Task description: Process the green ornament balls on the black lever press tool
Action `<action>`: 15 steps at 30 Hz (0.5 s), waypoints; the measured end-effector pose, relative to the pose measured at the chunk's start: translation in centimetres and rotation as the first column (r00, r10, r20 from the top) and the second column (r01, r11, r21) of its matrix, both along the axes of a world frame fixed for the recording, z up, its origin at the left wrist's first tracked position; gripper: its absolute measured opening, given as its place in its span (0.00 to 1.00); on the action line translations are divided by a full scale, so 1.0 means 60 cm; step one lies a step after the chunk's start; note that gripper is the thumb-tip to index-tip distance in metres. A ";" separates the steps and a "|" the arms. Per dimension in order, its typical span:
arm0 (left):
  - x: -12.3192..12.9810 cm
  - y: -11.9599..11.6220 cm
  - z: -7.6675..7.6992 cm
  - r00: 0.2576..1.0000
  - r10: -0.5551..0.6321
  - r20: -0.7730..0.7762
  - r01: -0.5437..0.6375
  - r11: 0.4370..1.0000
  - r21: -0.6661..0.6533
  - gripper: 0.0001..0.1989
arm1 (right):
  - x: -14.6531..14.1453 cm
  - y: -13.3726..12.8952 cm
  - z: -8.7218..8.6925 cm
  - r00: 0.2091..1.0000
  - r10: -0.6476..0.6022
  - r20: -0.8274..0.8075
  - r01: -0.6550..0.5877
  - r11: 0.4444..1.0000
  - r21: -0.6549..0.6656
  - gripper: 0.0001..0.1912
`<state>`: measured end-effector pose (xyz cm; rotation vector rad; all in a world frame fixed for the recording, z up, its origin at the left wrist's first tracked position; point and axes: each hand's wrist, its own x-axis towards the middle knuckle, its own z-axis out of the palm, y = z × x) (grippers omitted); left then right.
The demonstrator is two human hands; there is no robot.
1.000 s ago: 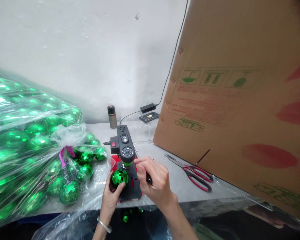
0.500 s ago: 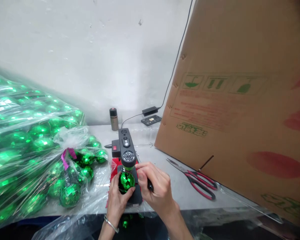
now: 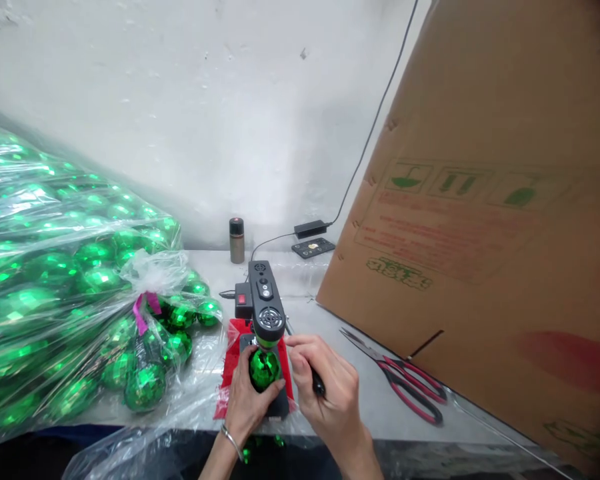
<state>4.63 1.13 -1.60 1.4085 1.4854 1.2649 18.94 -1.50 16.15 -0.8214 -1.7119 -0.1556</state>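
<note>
My left hand (image 3: 249, 397) holds a shiny green faceted ball ornament (image 3: 265, 371) between thumb and fingers. The ball sits directly beneath the round head of a black press-like device (image 3: 267, 300), at or very near contact; the exact gap is hard to see. The device's dark base (image 3: 279, 405) lies partly under the ball, on a red sheet (image 3: 226, 380). Beside the device, my right hand (image 3: 325, 387) is closed around a black handle (image 3: 319, 383). A thin rod runs from the device's side toward that fist, which hides where it meets the handle.
Clear plastic bags of green balls (image 3: 80, 267) fill the left, one tied with purple ribbon (image 3: 147, 308). Red-and-black scissors (image 3: 405, 383) lie to the right, by a large cardboard box (image 3: 460, 220). At the back are a small bottle (image 3: 237, 241), a power adapter (image 3: 311, 229) and a phone-like item (image 3: 313, 248).
The camera view has shifted, so the whole scene appears farther right. Both hands keep their holds, and the ball stays under the device's head.
</note>
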 end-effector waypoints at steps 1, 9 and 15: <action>-0.001 0.002 0.002 1.000 -0.006 -0.004 0.006 1.000 -0.023 0.41 | 0.000 -0.001 0.001 1.000 0.004 -0.004 -0.004 1.000 -0.003 0.11; 0.000 -0.002 0.006 1.000 0.029 -0.011 -0.030 0.999 -0.025 0.38 | -0.011 -0.007 -0.025 0.996 0.052 -0.068 -0.056 0.997 -0.060 0.14; 0.003 -0.004 0.008 0.999 -0.004 -0.048 0.003 1.000 -0.022 0.37 | -0.016 -0.014 -0.059 0.993 0.047 -0.105 -0.058 0.993 -0.106 0.15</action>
